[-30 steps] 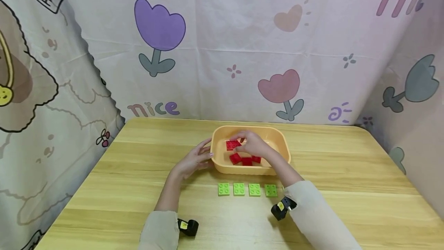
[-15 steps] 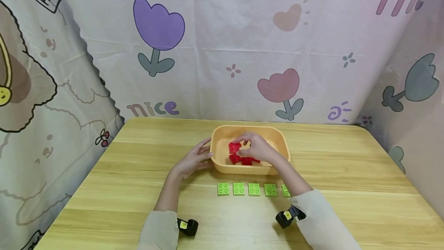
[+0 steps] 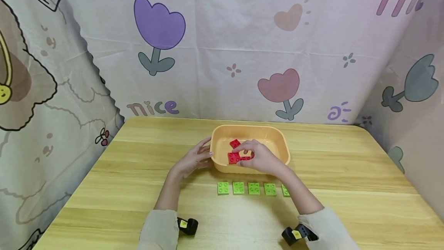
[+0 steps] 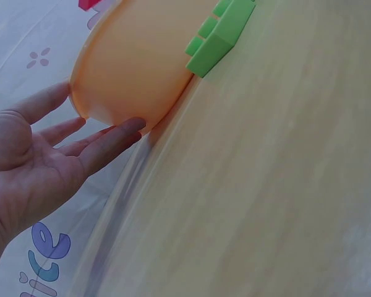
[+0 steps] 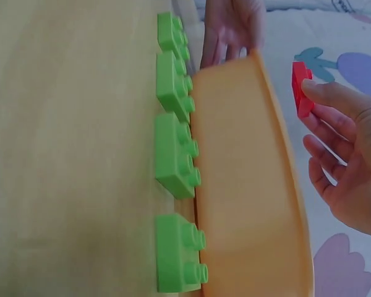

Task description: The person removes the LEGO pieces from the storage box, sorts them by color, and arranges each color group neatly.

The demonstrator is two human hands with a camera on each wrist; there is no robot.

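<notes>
My right hand [image 3: 258,157] is over the yellow-orange plastic bin [image 3: 274,136]. In the right wrist view, its thumb and fingers pinch a red toy brick [image 5: 302,90] above the bin's rim. Another red brick [image 3: 234,143] lies inside the bin; more red shows beneath the hand, partly hidden. My left hand [image 3: 192,161] touches the bin's left end from outside. The left wrist view shows its fingers [image 4: 111,145] extended along the outer wall, with the thumb at the rim.
Several green toy bricks [image 3: 254,189] stand in a row on the wooden table [image 3: 145,188] in front of the bin. My right forearm partly covers the rightmost one. A patterned cloth [image 3: 222,41] hangs behind the table.
My right hand has shifted toward the bin's near side and now holds a red brick there. The red bricks inside have changed places. My left hand stays at the bin's end.
</notes>
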